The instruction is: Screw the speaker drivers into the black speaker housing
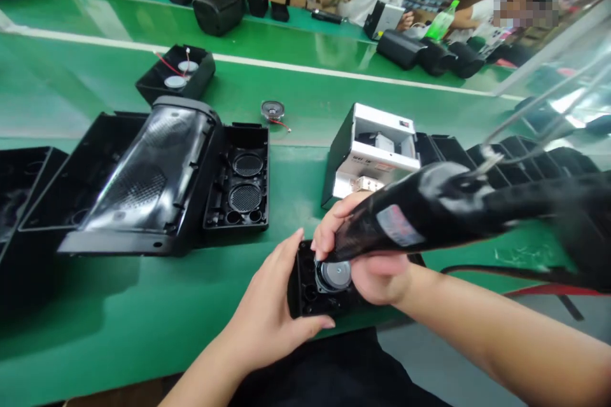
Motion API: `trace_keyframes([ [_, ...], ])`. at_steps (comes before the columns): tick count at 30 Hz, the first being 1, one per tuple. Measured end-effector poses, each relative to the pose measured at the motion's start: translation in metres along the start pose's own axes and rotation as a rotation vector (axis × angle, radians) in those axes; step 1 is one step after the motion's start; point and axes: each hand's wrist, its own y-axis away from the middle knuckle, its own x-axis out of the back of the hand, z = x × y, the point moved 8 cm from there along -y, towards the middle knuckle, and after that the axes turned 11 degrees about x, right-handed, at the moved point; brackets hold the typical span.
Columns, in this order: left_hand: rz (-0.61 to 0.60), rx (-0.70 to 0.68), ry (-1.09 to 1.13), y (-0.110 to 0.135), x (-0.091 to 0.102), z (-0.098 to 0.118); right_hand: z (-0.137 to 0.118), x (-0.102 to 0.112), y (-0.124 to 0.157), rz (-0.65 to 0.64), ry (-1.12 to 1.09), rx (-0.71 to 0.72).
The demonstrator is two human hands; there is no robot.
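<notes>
My right hand (370, 267) is wrapped round a black electric screwdriver (429, 216) that hangs on a cable and points down-left. Its tip rests at a round silver speaker driver (334, 275) seated in a small black plastic housing (305, 286) at the table's near edge. My left hand (272, 311) grips the left side of that housing, thumb along its front and fingers at its back.
Black speaker shells (143, 184) and a grille panel (241, 181) lie stacked at left. A white box (377, 149) and a row of black parts (501, 156) sit behind my hands. A loose driver (273, 110) lies on the green table (119, 324). Other people work across it.
</notes>
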Motion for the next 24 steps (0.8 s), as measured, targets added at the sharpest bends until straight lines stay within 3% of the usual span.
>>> trace_keyframes([
  [3, 0.007, 0.008, -0.052, 0.001, 0.000, -0.002, -0.008, 0.000, -0.010, 0.010, -0.022, -0.016],
  [5, 0.008, 0.037, -0.109, 0.001, 0.000, -0.004, -0.026, 0.008, -0.027, 0.060, -0.029, -0.006],
  [9, -0.001, 0.098, -0.173, 0.001, -0.001, -0.008, -0.082, 0.050, -0.068, 0.335, 0.156, 0.167],
  [11, -0.001, 0.100, -0.170, 0.001, -0.001, -0.009, -0.095, 0.064, -0.083, 0.346, 0.268, 0.271],
  [15, 0.031, 0.096, -0.159, 0.001, 0.000, -0.012, -0.068, 0.078, -0.092, 0.217, 0.305, 0.300],
  [19, 0.037, 0.081, -0.163, 0.001, 0.000, -0.012, -0.048, 0.085, -0.087, 0.213, 0.278, 0.224],
  [24, 0.019, 0.061, -0.155, 0.001, -0.001, -0.008, -0.078, 0.071, -0.068, 0.270, 0.243, 0.106],
])
